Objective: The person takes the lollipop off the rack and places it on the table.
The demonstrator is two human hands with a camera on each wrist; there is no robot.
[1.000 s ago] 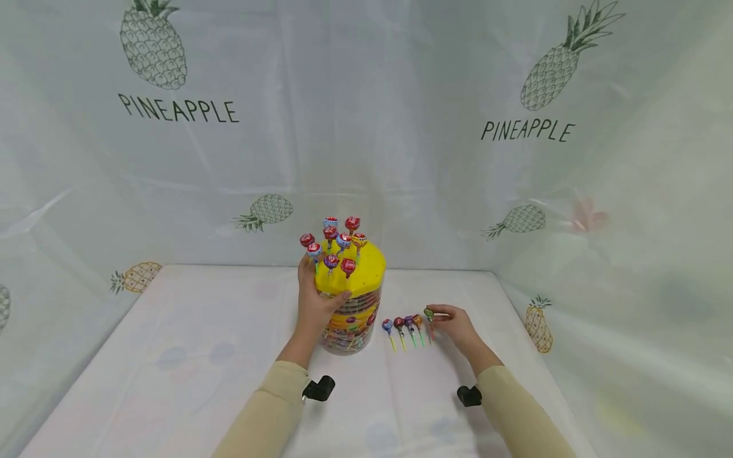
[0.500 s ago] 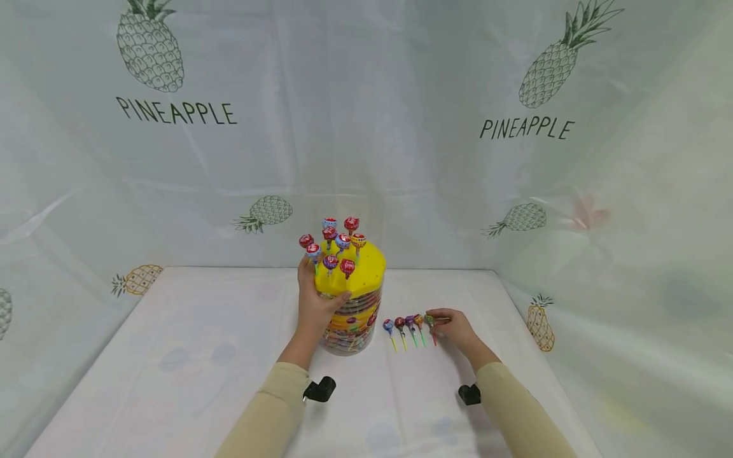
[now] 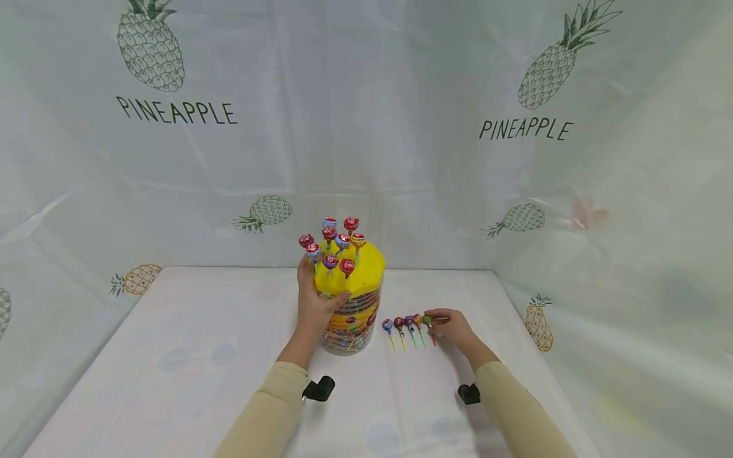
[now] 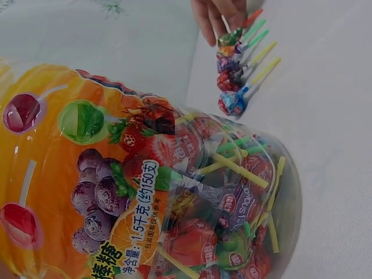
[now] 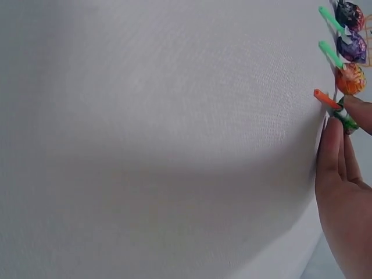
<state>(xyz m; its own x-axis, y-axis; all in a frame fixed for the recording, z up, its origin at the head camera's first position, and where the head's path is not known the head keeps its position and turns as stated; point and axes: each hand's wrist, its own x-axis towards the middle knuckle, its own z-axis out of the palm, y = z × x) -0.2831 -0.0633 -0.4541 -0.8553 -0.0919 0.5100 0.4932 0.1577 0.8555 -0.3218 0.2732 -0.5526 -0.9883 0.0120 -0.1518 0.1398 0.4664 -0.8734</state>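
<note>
My left hand (image 3: 315, 308) grips a clear candy jar (image 3: 355, 323) around its upper side, thumb across the front just under the yellow lid (image 3: 369, 270). Several wrapped lollipops (image 3: 347, 267) stand upright in the lid. In the left wrist view the jar's printed label (image 4: 104, 197) and the lollipops inside fill much of the frame. To the right, my right hand (image 3: 454, 326) pinches a green-wrapped lollipop (image 5: 347, 121) with a red-orange stick between thumb and fingers, down at the tabletop. That lollipop is at the right end of a row, beside an orange one (image 5: 350, 79).
The row continues left with a purple lollipop (image 3: 409, 320), a dark red one (image 3: 399, 322) and a blue one (image 3: 387, 324), sticks toward me. A white cloth covers the table (image 3: 229, 318). A pineapple-print curtain (image 3: 372, 127) hangs behind and at the sides.
The right hand has lowered the green lollipop and shifted it slightly left, up to the row. The left hand and jar have not visibly moved.
</note>
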